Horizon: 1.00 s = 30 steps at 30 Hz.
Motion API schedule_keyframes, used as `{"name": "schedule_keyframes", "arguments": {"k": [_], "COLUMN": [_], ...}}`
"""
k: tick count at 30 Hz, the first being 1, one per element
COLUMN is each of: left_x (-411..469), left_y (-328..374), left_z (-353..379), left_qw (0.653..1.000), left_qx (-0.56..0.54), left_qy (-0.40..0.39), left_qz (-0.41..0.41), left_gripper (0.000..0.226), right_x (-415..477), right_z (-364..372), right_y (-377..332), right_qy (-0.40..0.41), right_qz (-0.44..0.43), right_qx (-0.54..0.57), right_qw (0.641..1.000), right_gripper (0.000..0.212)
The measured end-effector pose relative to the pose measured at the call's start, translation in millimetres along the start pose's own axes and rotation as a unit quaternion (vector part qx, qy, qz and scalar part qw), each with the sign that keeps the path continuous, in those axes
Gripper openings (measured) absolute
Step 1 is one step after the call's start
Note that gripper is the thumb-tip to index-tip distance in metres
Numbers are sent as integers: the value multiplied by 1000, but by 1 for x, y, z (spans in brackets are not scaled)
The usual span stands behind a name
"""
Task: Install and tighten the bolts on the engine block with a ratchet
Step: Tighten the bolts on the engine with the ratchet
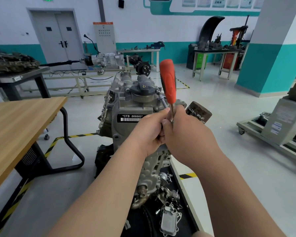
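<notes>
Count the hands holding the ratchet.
2. The left hand grips the lower end of the ratchet, by the engine block; the right hand, touching it, holds the shank just below the orange handle.

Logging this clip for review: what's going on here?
A person is working on an engine. The left hand and right hand both grip a ratchet near its head, red handle pointing up. Its extension bar reaches the engine beside the black cap. How tight the bolt is cannot be seen.
</notes>
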<state>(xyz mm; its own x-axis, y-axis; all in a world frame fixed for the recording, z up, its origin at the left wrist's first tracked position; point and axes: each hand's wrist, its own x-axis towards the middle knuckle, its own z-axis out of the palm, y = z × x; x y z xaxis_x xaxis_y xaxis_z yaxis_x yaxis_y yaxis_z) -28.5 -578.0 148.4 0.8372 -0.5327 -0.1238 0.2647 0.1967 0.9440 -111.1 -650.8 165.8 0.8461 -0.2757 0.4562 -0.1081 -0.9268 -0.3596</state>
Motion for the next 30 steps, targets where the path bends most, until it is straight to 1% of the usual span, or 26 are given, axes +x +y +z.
{"name": "schedule_keyframes", "arguments": {"k": [2, 3, 4, 5, 6, 7, 8, 9, 11, 12, 13, 14, 15, 16, 17, 20, 22, 23, 24, 25, 26, 27, 29, 30], "left_x": [-1, -1, 0, -1, -2, -2, -3, -4, -4, -4, -4, -4, -5, -6, -6, -5, -7, -7, -7, -6, -5, -4, -2, -2], "left_y": [0, 0, 0, 0, 0, 1, 1, 1, 2, 2, 4, 5, 7, 9, 9, 10, 10, 10, 9, 8, 6, 5, 2, 2], "left_z": [0, 0, -1, -1, -2, -2, -2, -3, -4, -4, -4, -3, -1, 0, 0, 1, 5, 6, 8, 8, 8, 9, 10, 11], "left_qw": [1000, 1000, 1000, 1000, 1000, 1000, 999, 999, 998, 998, 997, 997, 996, 996, 996, 995, 995, 995, 996, 997, 998, 999, 1000, 1000], "left_qx": [2, 0, -4, -9, -10, -5, 5, 14, 21, 11, -9, -26, -40, -49, -57, -74, -79, -77, -71, -61, -48, -34, -15, -17], "left_qy": [-5, -10, -14, -19, -25, -31, -37, -46, -60, -66, -72, -74, -75, -75, -74, -67, -58, -52, -46, -40, -36, -35, -27, -18], "left_qz": [-1, -1, 0, 0, 1, -1, -3, -6, -9, -7, -3, 3, 5, 1, -4, -26, -31, -26, -18, -8, 0, 5, 4, 5], "left_gripper": [20, 20, 22, 25, 27, 26, 26, 28, 51, 55, 51, 40, 32, 30, 29, 30, 30, 30, 30, 32, 36, 44, 60, 59], "right_x": [0, 0, 0, 0, 0, 0, 0, -1, -2, -3, -4, -4, -5, -5, -6, -7, -7, -7, -5, -4, -3, -1, 1, 3], "right_z": [2, 4, 5, 7, 9, 13, 15, 16, 15, 14, 13, 13, 12, 12, 13, 15, 17, 17, 18, 18, 19, 19, 17, 15], "right_y": [2, 4, 5, 5, 4, 4, 3, 1, -4, -5, -5, -5, -5, -6, -7, -8, -8, -7, -7, -6, -5, -3, 1, 2], "right_qy": [5, 3, -2, -5, -3, 1, 2, 0, -15, -27, -38, -47, -54, -60, -66, -82, -77, -71, -63, -53, -41, -28, -5, 1], "right_qz": [-1, 6, 21, 47, 80, 118, 157, 191, 228, 234, 232, 226, 220, 216, 213, 206, 205, 206, 208, 213, 220, 228, 242, 241], "right_qx": [32, 68, 124, 201, 294, 390, 479, 563, 713, 775, 823, 857, 878, 889, 895, 904, 907, 904, 898, 884, 861, 827, 721, 655], "right_qw": [999, 998, 992, 979, 952, 913, 864, 804, 663, 587, 517, 460, 421, 398, 387, 366, 360, 367, 383, 413, 456, 513, 650, 716], "right_gripper": [17, 17, 15, 14, 14, 17, 22, 25, 24, 23, 23, 23, 23, 23, 22, 22, 20, 20, 22, 24, 26, 27, 28, 28]}}
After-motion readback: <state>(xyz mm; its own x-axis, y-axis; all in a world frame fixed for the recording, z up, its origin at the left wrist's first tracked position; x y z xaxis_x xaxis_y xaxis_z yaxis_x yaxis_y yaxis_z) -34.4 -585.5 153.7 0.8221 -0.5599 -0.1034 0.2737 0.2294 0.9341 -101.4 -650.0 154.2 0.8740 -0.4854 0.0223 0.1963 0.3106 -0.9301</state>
